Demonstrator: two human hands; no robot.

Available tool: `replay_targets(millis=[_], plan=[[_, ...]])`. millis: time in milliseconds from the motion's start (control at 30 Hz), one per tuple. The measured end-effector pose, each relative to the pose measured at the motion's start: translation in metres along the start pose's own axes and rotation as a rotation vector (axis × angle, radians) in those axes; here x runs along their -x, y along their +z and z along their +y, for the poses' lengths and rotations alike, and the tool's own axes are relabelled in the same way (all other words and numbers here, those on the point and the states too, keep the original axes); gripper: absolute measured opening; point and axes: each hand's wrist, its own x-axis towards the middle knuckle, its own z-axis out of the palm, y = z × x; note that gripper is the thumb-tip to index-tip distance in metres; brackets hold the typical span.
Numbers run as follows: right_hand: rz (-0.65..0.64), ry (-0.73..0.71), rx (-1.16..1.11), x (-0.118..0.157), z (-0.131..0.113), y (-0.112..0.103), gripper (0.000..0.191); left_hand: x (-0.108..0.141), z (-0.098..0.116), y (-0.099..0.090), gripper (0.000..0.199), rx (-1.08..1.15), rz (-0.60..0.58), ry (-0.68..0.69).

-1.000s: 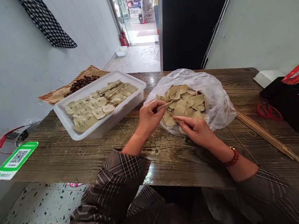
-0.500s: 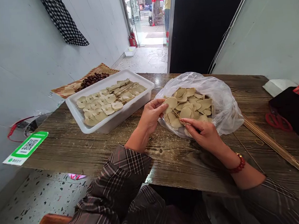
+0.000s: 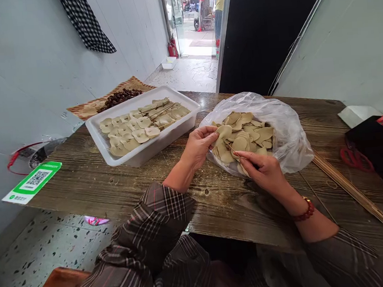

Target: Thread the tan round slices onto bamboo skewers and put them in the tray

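Observation:
Between thumb and fingers, my left hand (image 3: 201, 145) pinches a thin beige round slice (image 3: 224, 132) over an open plastic bag (image 3: 289, 140). My right hand (image 3: 263, 169) is closed on a thin wooden skewer (image 3: 230, 148), whose upper end reaches the slice; whether it has pierced it I cannot tell. Many loose beige slices (image 3: 244, 137) lie heaped in the bag beneath both hands. To the left, a white plastic tub (image 3: 139, 160) holds rows of the same slices threaded on skewers (image 3: 137, 129).
A bundle of bare skewers (image 3: 354, 188) lies at the right, near red-handled scissors (image 3: 356, 159) and a black holder (image 3: 377, 146). Dark brown pieces (image 3: 121, 97) rest on patterned paper behind the tub. A green QR-code card (image 3: 35, 181) sits at the table's left edge.
The slice in my left hand has tilted and now looks flatter. My right hand still grips the skewer in nearly the same spot. The whole view has shifted slightly.

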Motion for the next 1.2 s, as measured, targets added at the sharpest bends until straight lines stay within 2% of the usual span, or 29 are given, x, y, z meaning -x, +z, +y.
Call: replay_targets(millis=[200, 367, 900, 1200], plan=[[-0.003, 0.042, -0.016, -0.0004, -0.0011, 0.0002, 0.028, 0.0014, -0.0027, 0.0030, 0.027, -0.061, -0.019, 0.048], [-0.004, 0.055, -0.010, -0.0018, -0.0020, -0.0011, 0.028, 0.0011, -0.0005, 0.0023, 0.023, -0.082, 0.023, 0.044], [-0.025, 0.077, -0.007, -0.0028, -0.0049, -0.0025, 0.029, 0.0007, 0.0014, 0.0008, 0.024, -0.014, 0.057, 0.025], [-0.025, 0.067, 0.010, -0.0030, -0.0044, -0.0021, 0.028, 0.0021, 0.0030, 0.0035, 0.018, -0.109, 0.093, 0.135]])
